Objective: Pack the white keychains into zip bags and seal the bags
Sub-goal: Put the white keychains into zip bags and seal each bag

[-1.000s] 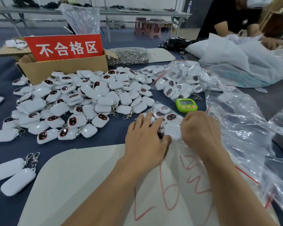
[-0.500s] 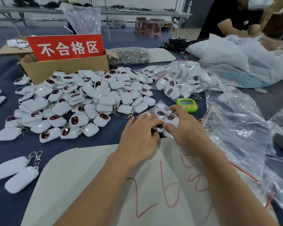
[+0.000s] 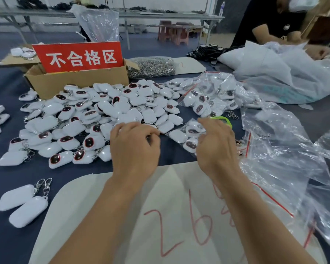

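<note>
A big heap of white keychains [image 3: 103, 115] with dark red-rimmed faces covers the blue table on the left. My left hand [image 3: 133, 147] is at the heap's near right edge, fingers curled, pinching what looks like a keychain's metal clasp. A small zip bag [image 3: 185, 133] filled with keychains lies flat just right of it. My right hand [image 3: 215, 147] hovers over that bag's right side with loosely bent fingers and holds nothing. More filled zip bags [image 3: 213, 96] are piled behind.
Empty zip bags [image 3: 274, 149] are spread at the right. A green timer [image 3: 225, 121] peeks out behind my right hand. A cardboard box [image 3: 74, 82] with a red sign stands at the back left. A white board [image 3: 122, 216] lies under my forearms. A person [image 3: 265, 25] works far right.
Both hands have lifted off the filled bag and parted. My left hand moved left to the keychain heap; my right hand drew to the bag's right side.
</note>
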The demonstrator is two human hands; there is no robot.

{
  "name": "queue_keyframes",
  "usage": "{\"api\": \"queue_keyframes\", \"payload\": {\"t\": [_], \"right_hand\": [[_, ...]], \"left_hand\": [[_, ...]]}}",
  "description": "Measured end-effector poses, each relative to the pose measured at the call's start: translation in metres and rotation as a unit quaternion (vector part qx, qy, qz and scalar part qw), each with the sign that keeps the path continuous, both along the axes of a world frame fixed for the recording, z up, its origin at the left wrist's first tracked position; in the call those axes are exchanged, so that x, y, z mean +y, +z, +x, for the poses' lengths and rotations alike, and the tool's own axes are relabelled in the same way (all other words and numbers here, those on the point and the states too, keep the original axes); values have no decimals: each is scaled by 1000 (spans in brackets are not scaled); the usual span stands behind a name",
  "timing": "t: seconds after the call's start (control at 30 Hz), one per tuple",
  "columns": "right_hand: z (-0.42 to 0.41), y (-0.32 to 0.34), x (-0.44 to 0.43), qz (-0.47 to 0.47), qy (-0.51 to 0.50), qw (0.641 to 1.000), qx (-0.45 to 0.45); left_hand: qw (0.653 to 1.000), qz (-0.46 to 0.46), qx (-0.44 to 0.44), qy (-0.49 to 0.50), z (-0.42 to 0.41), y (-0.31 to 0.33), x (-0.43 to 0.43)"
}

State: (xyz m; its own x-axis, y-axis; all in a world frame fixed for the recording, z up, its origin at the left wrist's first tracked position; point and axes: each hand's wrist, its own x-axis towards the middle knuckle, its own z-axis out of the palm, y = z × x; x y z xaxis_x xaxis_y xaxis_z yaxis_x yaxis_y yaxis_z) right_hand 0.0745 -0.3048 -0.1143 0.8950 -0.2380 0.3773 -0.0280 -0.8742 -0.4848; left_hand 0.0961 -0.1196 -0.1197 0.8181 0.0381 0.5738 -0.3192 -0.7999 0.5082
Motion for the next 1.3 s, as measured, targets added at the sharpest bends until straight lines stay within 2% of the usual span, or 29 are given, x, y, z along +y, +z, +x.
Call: {"api": "queue_keyframes", "payload": {"t": [0.1, 0.2, 0.33, 0.4, 0.5, 0.57, 0.67, 0.73, 0.8, 0.87, 0.93, 1.0, 1.07, 1.13, 1.17, 1.23, 1.3], "right_hand": [[6, -13, -1, -77, 46, 991, 97], [10, -17, -5, -30, 45, 994, 99], [13, -19, -8, -37, 37, 992, 119], [10, -16, -1, -19, 26, 997, 71], [4, -11, 26, 6, 57, 996, -69], [0, -13, 49, -14, 119, 989, -87], [-3, -20, 68, 2, 194, 981, 6], [-5, -25, 67, 37, 193, 979, 55], [-4, -26, 61, 109, 170, 977, 64], [-5, -20, 57, 212, 142, 964, 76], [-5, -15, 56, 311, 152, 935, 80], [-8, -13, 58, 343, 163, 923, 62], [-12, -12, 61, 343, 160, 925, 49], [-12, -12, 62, 348, 153, 923, 56], [-9, -11, 61, 377, 151, 912, 60], [-4, -13, 55, 498, 154, 851, 65], [-1, -14, 51, 587, 144, 794, 69]], "left_hand": [[999, -29, 20, 25, 5, 0, 12], [998, -20, 46, 32, 9, -1, 21], [992, 49, 118, 20, 7, -9, 34], [985, 91, 146, 9, 3, -13, 41], [977, 99, 190, 7, 4, -14, 46], [978, 79, 191, 10, 5, -12, 43], [977, 114, 179, 13, 8, -12, 40], [973, 151, 176, 15, 9, -12, 39], [977, 148, 155, 25, 7, -9, 35], [987, 86, 136, 22, 3, -6, 26], [988, -33, 149, -4, 0, -4, 15], [981, -113, 157, -29, -2, -5, 8], [974, -150, 164, -48, -3, -6, 5], [945, -234, 209, -88, -1, -4, 5], [917, -292, 246, -114, -2, -2, 4], [872, -376, 278, -146, -4, 0, 1], [880, -379, 256, -129, -4, -1, -1]]}}
